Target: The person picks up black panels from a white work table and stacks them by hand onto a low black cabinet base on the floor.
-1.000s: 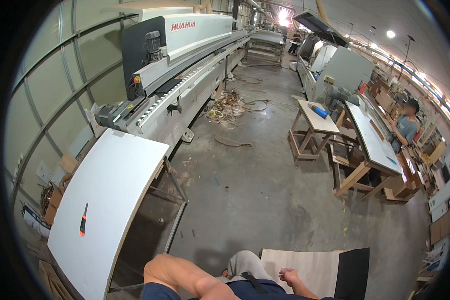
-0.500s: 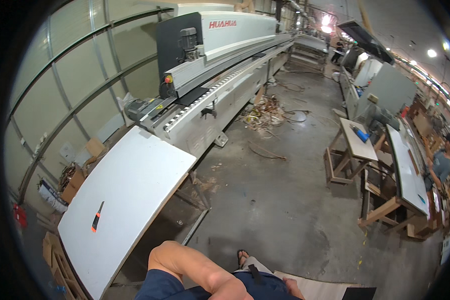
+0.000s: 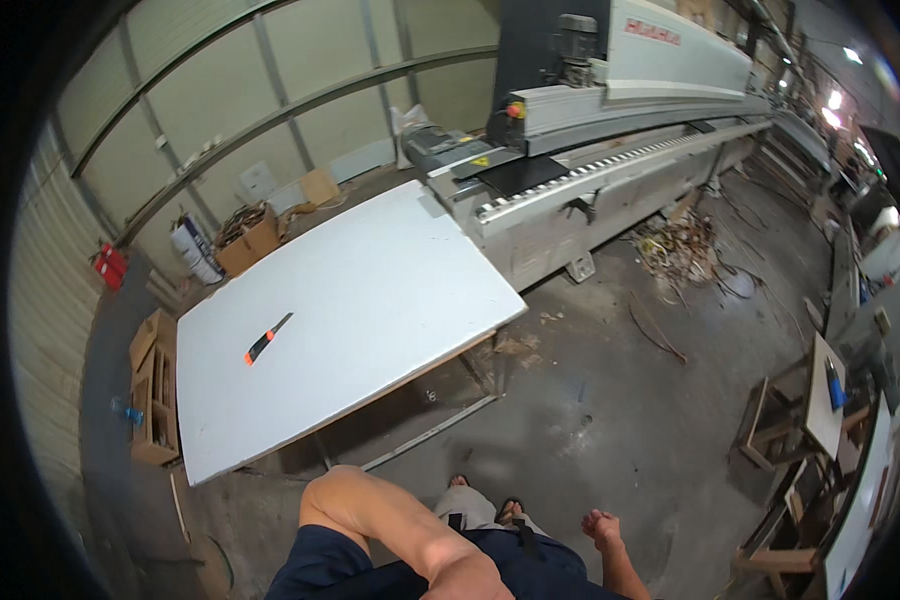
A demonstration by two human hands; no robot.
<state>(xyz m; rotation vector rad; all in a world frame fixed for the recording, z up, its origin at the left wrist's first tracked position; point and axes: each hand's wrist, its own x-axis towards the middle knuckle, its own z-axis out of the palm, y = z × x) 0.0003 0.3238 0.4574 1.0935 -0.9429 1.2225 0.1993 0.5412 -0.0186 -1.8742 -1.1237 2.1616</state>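
Neither grip holds anything: the right hand (image 3: pixel 602 524) hangs loose with fingers part open, near the right thigh, and the left hand's grip cannot be told, since the bent left arm (image 3: pixel 390 520) runs out of the lower edge before the hand shows.

Largest in view is a long grey edge-banding machine (image 3: pixel 610 150), running from the upper middle away to the right. Against its near end lies a big white panel (image 3: pixel 340 310), flat on a metal frame as a tabletop, well ahead of the person and out of reach. On the panel, left of its middle, rests a small utility knife (image 3: pixel 267 339) with an orange and black body. Nothing touches it.

By my judgement, no work on the panel is under way; both hands are clear of it.

Cardboard boxes (image 3: pixel 255 235) sit against the wall behind. Scrap strips (image 3: pixel 685 245) litter the concrete floor. The panel's frame is mostly hidden beneath it.
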